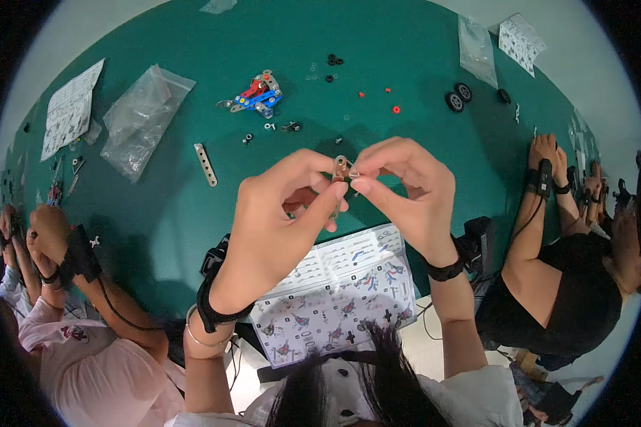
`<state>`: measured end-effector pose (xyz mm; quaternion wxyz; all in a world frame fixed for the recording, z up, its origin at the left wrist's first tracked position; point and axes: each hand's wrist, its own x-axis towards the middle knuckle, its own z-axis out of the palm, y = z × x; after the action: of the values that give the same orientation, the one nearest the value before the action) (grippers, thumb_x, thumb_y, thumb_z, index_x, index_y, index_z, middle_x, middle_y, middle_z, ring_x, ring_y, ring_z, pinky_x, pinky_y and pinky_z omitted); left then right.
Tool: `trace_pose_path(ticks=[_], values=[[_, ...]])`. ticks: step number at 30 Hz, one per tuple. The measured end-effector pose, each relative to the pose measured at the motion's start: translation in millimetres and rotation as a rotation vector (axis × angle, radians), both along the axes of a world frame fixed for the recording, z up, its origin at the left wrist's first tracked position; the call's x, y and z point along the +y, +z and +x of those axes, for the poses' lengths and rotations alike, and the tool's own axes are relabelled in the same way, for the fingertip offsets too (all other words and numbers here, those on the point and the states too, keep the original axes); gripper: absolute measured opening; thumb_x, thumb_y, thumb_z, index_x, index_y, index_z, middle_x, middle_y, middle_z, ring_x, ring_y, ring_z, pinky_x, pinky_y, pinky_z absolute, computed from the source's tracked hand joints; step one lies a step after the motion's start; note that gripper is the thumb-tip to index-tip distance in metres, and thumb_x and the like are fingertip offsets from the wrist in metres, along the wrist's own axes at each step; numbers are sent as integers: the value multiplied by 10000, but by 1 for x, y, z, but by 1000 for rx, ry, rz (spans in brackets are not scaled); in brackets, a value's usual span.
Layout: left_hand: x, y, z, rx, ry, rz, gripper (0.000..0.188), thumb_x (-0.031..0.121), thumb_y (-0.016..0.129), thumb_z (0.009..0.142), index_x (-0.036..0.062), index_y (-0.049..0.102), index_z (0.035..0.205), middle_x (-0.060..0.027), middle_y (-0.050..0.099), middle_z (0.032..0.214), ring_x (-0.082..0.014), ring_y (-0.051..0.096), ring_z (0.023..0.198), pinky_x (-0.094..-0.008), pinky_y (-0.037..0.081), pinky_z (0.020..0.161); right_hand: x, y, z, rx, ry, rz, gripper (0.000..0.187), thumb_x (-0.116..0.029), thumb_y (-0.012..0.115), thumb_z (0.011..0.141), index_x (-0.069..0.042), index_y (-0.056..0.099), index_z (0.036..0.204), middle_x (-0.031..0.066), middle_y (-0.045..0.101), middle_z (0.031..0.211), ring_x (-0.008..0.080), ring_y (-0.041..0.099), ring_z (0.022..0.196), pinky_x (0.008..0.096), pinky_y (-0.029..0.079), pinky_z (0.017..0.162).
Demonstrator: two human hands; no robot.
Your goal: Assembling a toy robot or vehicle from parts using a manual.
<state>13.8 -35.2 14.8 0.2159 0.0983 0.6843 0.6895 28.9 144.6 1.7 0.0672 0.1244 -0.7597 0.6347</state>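
My left hand (281,213) and my right hand (406,188) meet above the green table (420,64), both pinching a small perforated metal bracket (342,169) between thumbs and fingertips. The right fingertips appear to press a tiny part against the bracket, but it is too small to tell. A black strap circles each of my wrists. Below the hands lies a printed instruction sheet (342,292). Farther back sits a small red, blue and silver model (258,94) built from metal parts.
A perforated metal strip (206,164), small screws and red and black bits (377,96), black wheels (458,97), clear plastic bags (141,117) and another sheet (70,108) lie on the table. Other people's arms work at the left (57,249) and the right (548,178).
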Motion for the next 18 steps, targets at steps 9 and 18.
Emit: trace_pose_path(ticks=[9, 18], values=[[4, -12, 5, 231, 64, -57, 78, 30, 623, 850, -5, 620, 919, -59, 638, 749, -87, 596, 621, -218, 466, 533, -4, -5, -1, 188, -96, 74, 171, 32, 728, 731, -20, 651, 875, 100, 654, 882, 152, 630, 772, 253, 505, 668], [6, -17, 6, 410, 120, -102, 152, -14, 665, 792, 4, 632, 938, -92, 631, 744, -128, 573, 555, -242, 441, 481, -2, -7, -2, 244, -97, 145, 194, 29, 740, 714, -29, 660, 881, 99, 651, 869, 175, 631, 758, 264, 500, 655]])
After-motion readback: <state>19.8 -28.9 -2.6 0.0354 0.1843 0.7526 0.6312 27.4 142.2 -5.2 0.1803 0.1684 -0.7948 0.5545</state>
